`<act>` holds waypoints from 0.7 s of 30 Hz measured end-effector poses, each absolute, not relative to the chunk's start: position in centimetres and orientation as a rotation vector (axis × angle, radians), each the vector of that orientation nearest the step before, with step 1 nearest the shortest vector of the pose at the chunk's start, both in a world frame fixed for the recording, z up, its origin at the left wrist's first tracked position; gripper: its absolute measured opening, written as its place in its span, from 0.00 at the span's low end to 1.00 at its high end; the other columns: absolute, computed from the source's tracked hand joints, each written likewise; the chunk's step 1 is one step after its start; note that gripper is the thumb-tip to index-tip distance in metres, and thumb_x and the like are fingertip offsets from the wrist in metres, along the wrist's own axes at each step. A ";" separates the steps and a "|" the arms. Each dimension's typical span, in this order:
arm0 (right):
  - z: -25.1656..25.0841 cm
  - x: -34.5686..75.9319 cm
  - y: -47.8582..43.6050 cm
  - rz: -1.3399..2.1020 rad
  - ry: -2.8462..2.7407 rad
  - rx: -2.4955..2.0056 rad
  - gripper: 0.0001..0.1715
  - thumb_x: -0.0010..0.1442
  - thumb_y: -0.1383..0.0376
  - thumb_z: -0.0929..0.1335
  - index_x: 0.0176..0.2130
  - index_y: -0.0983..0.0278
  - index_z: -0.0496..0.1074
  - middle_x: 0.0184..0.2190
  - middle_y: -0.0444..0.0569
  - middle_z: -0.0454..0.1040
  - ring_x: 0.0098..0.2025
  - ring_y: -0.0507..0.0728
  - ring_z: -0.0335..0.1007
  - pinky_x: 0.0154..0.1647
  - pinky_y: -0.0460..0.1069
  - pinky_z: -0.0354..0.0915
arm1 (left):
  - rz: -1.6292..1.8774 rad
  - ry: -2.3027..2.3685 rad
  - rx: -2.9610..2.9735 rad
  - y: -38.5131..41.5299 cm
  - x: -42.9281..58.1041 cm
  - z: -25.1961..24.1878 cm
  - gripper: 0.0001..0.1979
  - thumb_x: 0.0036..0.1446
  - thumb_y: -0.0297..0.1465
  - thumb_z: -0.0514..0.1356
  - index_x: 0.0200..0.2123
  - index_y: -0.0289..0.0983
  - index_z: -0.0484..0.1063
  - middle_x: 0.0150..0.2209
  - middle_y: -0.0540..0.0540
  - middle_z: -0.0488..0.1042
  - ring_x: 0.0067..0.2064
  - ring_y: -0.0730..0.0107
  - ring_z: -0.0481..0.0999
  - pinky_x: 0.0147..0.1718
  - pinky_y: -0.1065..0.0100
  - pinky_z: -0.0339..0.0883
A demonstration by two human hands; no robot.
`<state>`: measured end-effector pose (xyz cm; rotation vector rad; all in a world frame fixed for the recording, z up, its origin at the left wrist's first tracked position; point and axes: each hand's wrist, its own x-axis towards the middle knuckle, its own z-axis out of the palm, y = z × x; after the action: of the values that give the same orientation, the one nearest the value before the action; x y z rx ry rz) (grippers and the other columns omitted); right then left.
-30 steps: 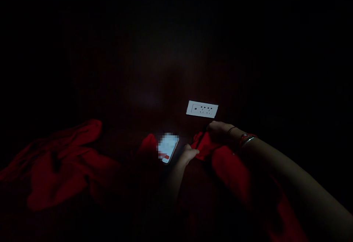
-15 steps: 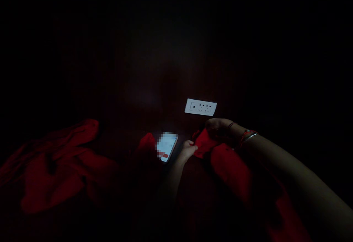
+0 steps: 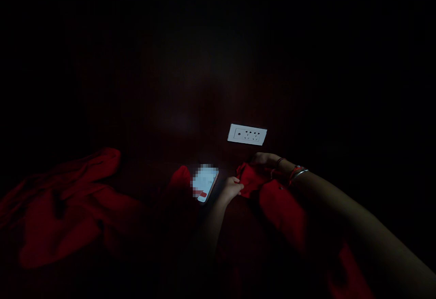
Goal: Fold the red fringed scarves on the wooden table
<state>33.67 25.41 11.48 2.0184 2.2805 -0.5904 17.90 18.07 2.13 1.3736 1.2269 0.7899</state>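
In near darkness, a red cloth [image 3: 252, 180] is bunched between my two hands, with more of it running down to the lower right. My left hand [image 3: 232, 188] pinches its left edge between thumb and fingers. At the cloth's far upper edge, my right hand [image 3: 266, 158] is bent over with the fingers curled down; shadow hides the fingertips. A bracelet [image 3: 298, 173] circles the right wrist. Just left of my left hand lies a lit smartphone [image 3: 206, 183], its screen partly blurred out.
A white wall socket plate [image 3: 247, 134] sits on the dark wall beyond my right hand. Crumpled red fabric [image 3: 64, 217] spreads over the left side, and a smaller red fold [image 3: 180, 178] lies beside the phone. Darkness hides most other surroundings.
My right hand has shifted slightly left and lower along the cloth's upper edge. My left hand keeps its pinch, and the cloth between the hands has bunched a little differently.
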 end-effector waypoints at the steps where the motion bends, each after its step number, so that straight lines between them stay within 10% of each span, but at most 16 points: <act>1: 11.5 33.5 25.4 -0.629 2.251 2.030 0.16 0.55 0.62 0.61 0.43 0.68 0.64 0.41 0.50 0.65 0.40 0.55 0.64 0.38 0.52 0.63 | 0.786 1.225 1.379 18.1 17.9 2.1 0.13 0.45 0.23 0.53 0.38 0.30 0.64 0.23 0.50 0.68 0.22 0.79 0.67 0.19 0.79 0.57; 15: 12.4 34.8 25.2 -1.629 2.265 2.249 0.30 0.41 0.79 0.63 0.45 0.62 0.64 0.30 0.45 0.72 0.26 0.49 0.67 0.31 0.45 0.64 | 0.806 1.185 1.409 18.3 17.9 1.7 0.07 0.43 0.20 0.53 0.29 0.31 0.66 0.17 0.54 0.63 0.17 0.82 0.62 0.17 0.79 0.54; 21: 12.5 33.2 25.0 -1.659 2.309 2.534 0.14 0.45 0.74 0.64 0.35 0.67 0.68 0.24 0.45 0.71 0.26 0.49 0.67 0.30 0.45 0.65 | 0.807 1.172 1.414 18.4 17.9 1.5 0.06 0.43 0.20 0.53 0.28 0.32 0.65 0.16 0.55 0.62 0.17 0.82 0.61 0.16 0.80 0.52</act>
<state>33.22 24.96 12.49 2.5336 2.3088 -1.6592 17.95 18.45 1.48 1.4145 1.1720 0.8067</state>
